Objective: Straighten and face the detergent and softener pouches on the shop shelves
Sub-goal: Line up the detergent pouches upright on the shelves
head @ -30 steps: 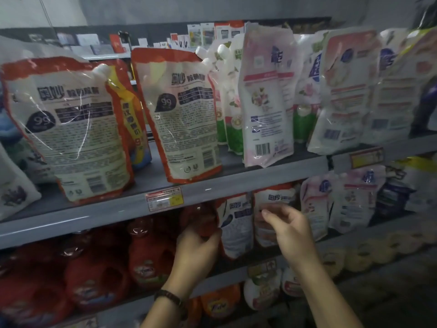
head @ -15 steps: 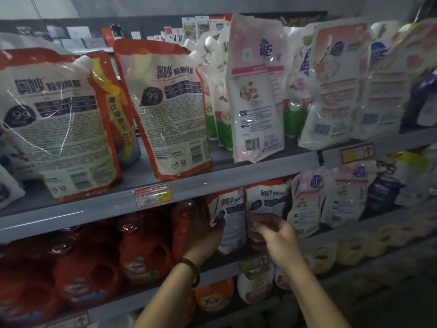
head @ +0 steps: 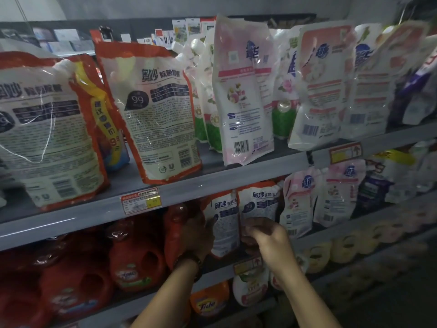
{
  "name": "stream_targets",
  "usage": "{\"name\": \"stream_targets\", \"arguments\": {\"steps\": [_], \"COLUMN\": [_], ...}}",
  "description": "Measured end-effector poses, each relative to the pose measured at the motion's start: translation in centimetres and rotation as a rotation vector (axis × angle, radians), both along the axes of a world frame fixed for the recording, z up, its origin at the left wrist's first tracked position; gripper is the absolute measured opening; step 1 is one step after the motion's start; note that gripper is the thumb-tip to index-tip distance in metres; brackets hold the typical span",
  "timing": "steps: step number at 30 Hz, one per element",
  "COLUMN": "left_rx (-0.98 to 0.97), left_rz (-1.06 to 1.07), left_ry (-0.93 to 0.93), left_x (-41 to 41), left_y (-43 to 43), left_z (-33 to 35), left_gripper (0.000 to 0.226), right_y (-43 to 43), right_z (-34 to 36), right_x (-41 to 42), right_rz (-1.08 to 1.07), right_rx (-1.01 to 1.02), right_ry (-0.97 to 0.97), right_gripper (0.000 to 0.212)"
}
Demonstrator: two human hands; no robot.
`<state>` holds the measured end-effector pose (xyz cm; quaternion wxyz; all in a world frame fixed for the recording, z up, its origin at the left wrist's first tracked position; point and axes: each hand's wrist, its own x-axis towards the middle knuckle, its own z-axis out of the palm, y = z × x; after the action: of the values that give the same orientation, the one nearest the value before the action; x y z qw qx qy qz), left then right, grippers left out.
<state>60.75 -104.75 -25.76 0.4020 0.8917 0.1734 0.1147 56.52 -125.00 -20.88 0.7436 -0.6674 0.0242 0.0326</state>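
Dim middle shelf (head: 331, 234): left hand (head: 198, 235) grips one orange pouch (head: 225, 223), right hand (head: 268, 236) pinches its neighbour (head: 259, 205); probably turning them front-out next.

The left red-edged pouch (head: 224, 224) is being held by the left hand (head: 197, 235), while the right red-edged pouch (head: 259, 204) is being pinched by the right hand (head: 268, 237).

Red jugs (head: 132, 263) stand in a row at the left end of the middle shelf (head: 220, 276). An orange Tide bottle (head: 209, 301) sits below that shelf.

Red-and-yellow price tag (head: 140, 201) on the upper shelf (head: 236, 176) front edge, left of centre. Yellow tag (head: 345, 152) further right on the same edge.

Third tag (head: 248, 265) on the middle shelf's front edge. Pale round packs (head: 343, 249) low right, blurred.
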Motion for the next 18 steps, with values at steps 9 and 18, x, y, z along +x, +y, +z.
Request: {"name": "stream_targets", "arguments": {"steps": [9,18], "left_rx": [0.054,-0.32], "left_rz": [-0.003,-0.025], "left_ry": [-0.062,-0.275], "left_x": [1.4,-1.3], "left_y": [1.1,-1.4], "left_z": [-2.9,0.3], "left_gripper": [0.015,0.015], "right_y": [-1.0,-1.0], "right_z": [0.0,-1.6], "right_x": [0.6,0.8], "right_rz": [-0.006,-0.052], "right_rx": [0.038,-0.081], "right_ry": [-0.123,-0.139], "right_gripper": [0.024,0.021]}}
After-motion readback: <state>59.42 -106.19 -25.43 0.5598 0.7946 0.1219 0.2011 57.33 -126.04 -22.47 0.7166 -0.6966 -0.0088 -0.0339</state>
